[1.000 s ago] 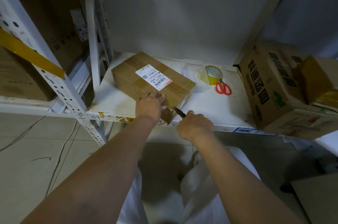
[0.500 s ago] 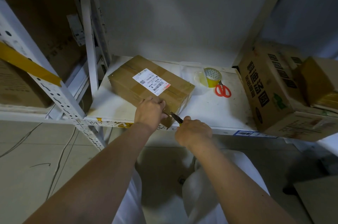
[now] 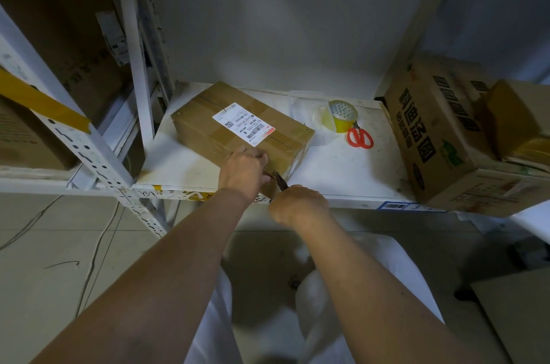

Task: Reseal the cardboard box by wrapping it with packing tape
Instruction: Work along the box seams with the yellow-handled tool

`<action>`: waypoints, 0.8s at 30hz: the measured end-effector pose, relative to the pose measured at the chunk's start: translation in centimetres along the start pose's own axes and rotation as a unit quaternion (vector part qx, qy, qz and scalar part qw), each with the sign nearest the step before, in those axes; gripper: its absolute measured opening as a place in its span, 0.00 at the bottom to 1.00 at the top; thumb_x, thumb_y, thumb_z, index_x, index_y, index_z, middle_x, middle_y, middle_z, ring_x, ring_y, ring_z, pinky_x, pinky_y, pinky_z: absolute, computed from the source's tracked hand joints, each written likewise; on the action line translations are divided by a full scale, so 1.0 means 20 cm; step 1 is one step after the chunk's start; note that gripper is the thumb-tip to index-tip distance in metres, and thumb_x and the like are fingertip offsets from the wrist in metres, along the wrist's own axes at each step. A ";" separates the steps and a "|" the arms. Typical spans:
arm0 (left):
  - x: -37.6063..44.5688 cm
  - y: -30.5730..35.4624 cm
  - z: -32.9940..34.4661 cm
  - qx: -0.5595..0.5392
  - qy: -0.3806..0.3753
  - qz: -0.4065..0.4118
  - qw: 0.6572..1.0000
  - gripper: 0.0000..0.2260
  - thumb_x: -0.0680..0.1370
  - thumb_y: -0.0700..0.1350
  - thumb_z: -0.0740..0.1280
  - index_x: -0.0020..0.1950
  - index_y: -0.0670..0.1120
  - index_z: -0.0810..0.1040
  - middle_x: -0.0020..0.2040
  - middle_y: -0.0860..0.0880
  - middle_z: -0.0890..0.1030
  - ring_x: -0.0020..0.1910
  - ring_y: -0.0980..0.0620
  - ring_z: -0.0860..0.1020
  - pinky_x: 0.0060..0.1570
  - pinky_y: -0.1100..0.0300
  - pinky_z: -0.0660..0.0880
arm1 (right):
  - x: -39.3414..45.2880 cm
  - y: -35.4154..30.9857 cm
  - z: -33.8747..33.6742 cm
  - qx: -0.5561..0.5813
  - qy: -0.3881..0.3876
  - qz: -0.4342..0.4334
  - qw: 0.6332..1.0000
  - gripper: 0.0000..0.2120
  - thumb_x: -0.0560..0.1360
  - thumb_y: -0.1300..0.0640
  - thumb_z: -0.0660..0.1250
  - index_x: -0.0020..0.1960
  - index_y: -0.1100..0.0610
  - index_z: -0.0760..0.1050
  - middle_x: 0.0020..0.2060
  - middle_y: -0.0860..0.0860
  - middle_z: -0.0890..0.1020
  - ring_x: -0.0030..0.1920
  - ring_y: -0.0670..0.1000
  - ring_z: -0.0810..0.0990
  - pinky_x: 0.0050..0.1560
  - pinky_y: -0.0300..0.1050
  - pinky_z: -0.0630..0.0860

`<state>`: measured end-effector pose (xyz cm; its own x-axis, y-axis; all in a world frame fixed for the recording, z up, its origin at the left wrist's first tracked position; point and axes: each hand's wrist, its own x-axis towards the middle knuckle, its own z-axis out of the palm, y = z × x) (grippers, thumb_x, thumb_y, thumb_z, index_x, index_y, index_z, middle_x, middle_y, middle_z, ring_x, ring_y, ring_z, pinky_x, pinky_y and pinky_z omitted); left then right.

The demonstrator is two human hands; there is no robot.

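Since the earlier frames our left hand (image 3: pixel 245 170) has slid a little toward the near right corner of the cardboard box (image 3: pixel 242 133), and the dark tool (image 3: pixel 281 180) in our right hand (image 3: pixel 299 204) has closed in on that same corner. The box lies flat on the white shelf (image 3: pixel 342 167), its long axis running from far left to near right, label up. Our left fingers curl over the near edge, pressing it down; whether they pinch tape there we cannot tell. Our right hand is fisted around the tool's handle, tip pointing far-left at the corner, just beside the left fingertips. The tape roll (image 3: pixel 342 115) and red scissors (image 3: pixel 360 137) sit well apart, beyond the box's right end, nearer our right hand.
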<state>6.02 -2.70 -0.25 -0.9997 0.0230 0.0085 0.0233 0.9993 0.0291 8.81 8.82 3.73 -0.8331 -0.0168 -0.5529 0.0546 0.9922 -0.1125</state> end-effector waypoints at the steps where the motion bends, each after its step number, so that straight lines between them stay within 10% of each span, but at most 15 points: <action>1: 0.00 0.00 0.00 -0.003 0.000 0.000 1.000 0.22 0.77 0.55 0.64 0.69 0.47 0.72 0.64 0.49 0.74 0.64 0.47 0.67 0.61 0.55 0.69 | 0.00 0.00 0.00 -0.008 0.000 -0.010 1.000 0.19 0.77 0.53 0.55 0.66 0.57 0.71 0.60 0.53 0.76 0.62 0.55 0.74 0.56 0.47 0.73; 24: 0.04 -0.03 0.04 -0.017 -0.024 0.011 1.000 0.20 0.77 0.55 0.64 0.66 0.47 0.73 0.63 0.47 0.74 0.62 0.46 0.67 0.62 0.52 0.70 | 0.02 -0.11 -0.02 -0.021 -0.076 -0.027 0.997 0.09 0.74 0.54 0.53 0.52 0.56 0.65 0.53 0.57 0.73 0.58 0.59 0.74 0.57 0.49 0.73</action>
<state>5.18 -3.18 -1.05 -0.9981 0.0477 -0.0381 0.0452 0.9970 0.0627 8.19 6.71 4.10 -0.7408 -0.0851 -0.6663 -0.0132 0.9936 -0.1122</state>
